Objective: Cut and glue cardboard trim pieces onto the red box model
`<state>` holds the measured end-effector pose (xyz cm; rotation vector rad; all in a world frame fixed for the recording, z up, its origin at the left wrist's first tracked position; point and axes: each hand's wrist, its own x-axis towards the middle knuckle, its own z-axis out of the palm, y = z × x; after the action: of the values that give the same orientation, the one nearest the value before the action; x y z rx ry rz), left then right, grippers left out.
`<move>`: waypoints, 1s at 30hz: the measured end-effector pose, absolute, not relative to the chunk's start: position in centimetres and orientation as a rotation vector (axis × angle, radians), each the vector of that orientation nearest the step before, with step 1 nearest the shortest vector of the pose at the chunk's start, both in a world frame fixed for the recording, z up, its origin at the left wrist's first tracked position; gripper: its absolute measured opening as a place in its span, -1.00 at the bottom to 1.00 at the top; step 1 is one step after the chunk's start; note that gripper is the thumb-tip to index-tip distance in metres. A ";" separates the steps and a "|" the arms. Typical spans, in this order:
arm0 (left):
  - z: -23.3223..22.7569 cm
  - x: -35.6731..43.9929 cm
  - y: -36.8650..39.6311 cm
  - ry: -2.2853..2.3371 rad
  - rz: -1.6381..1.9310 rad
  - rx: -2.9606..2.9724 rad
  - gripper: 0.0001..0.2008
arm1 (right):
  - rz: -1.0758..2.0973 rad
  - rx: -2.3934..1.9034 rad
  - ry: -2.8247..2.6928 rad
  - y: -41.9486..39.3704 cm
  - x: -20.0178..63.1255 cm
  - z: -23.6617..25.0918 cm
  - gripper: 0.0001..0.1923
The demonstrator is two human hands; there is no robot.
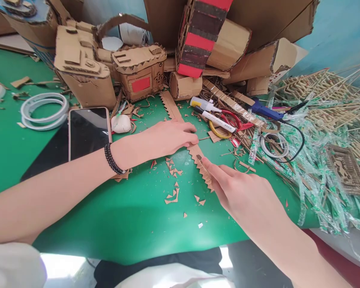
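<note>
1. Where the green bench (132, 216) lies bare at the middle of the view, a long cardboard strip (195, 154) with a sawtooth edge runs from about 11 o'clock down toward 5 o'clock.
2. The left hand (165, 138) lies palm down on the strip's middle, fingers pressed flat on the cardboard, gripping nothing; a dark bead bracelet (113, 159) circles its wrist.
3. The right hand (243, 192) comes in from 4 o'clock, fingers closed round a small cutting blade (199, 157) whose tip touches the strip's toothed edge just below the left fingertips.
4. Small triangular cardboard offcuts (172, 182) lie scattered on the bench at 7 o'clock from the blade.
5. A phone (88, 131) with a dark screen lies at 9 o'clock from the left hand, a white earbud case (121, 123) just beside its top right corner.
6. At 1 o'clock from the hands lie a white marker (217, 120), red-handled scissors (235, 120) and a blue glue gun (265, 111).
7. Cardboard models (138, 72) stand along 12 o'clock; coiled white tubing (43, 111) lies at 10 o'clock.
8. Bundled sticks (327, 100) and clear wrappers (312, 176) fill the 3 o'clock side.
</note>
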<state>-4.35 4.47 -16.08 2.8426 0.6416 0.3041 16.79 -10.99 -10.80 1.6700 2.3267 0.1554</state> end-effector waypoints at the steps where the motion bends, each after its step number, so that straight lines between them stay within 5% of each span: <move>1: -15.8 -4.4 4.4 0.646 0.286 2.840 -0.70 | 0.172 1.668 2.357 -11.1 16.9 -10.9 -0.46; 18: -16.6 -4.8 4.7 0.595 0.367 2.838 -0.69 | 0.285 1.614 2.650 -14.0 19.7 -11.6 -0.50; 30: -14.8 -5.2 5.3 0.653 0.166 2.933 -0.68 | 0.012 1.737 2.449 -11.5 18.1 -10.6 -0.51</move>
<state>-5.18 5.32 -14.75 2.9334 0.6525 0.1660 18.07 -11.52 -10.63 1.7371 2.4489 0.0121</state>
